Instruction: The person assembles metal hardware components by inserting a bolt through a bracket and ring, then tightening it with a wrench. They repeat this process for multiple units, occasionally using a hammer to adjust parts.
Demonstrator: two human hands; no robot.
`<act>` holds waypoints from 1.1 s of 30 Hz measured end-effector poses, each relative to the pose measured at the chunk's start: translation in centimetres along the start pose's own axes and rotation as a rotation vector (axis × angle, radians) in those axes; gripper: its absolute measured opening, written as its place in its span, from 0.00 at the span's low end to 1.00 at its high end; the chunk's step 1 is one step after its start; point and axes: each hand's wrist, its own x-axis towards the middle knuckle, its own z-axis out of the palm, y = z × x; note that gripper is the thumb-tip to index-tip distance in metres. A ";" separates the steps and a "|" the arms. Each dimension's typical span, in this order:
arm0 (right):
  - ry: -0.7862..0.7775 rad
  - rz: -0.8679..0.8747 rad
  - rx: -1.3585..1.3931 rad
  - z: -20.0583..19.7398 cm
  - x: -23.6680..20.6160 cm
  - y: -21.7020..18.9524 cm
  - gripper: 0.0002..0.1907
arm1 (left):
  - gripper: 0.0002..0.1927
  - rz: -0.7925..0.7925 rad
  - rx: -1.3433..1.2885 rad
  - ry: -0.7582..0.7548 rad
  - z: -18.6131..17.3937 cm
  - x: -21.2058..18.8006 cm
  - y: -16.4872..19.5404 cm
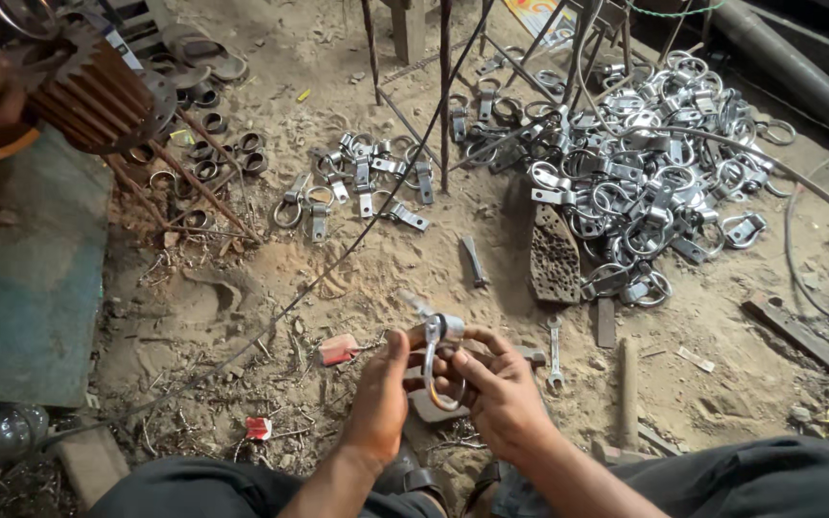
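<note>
Both my hands hold one metal ring clamp [440, 357], a grey ring with a flat bracket at its top, low in the middle of the view. My left hand [377, 401] grips its left side with the thumb up against the bracket. My right hand [497, 386] pinches the ring from the right, fingers curled around it. A large heap of the same silver ring clamps [650, 163] lies on the sandy ground at the upper right. A smaller scatter of them [362, 182] lies in the upper middle.
A spanner [555, 353] and a wooden-handled tool [628, 379] lie right of my hands. A perforated metal block [555, 254] sits ahead. Dark rusty rings [213, 144] and a rusted gear [98, 86] are at upper left, beside a green metal plate [21, 278]. Rods and a cable cross the ground.
</note>
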 end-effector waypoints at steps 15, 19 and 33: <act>-0.057 0.433 -0.126 0.2 -1.3 1.0 0.11 | 0.21 -0.026 -0.068 0.183 0.0 0.3 -1.2; -0.121 0.356 -0.571 -1.1 0.7 -0.6 0.13 | 0.20 0.142 0.074 0.411 -0.3 1.3 -2.1; -0.175 -0.388 -1.846 -10.8 5.0 5.8 0.15 | 0.31 -0.059 0.158 0.425 -2.1 1.3 -1.4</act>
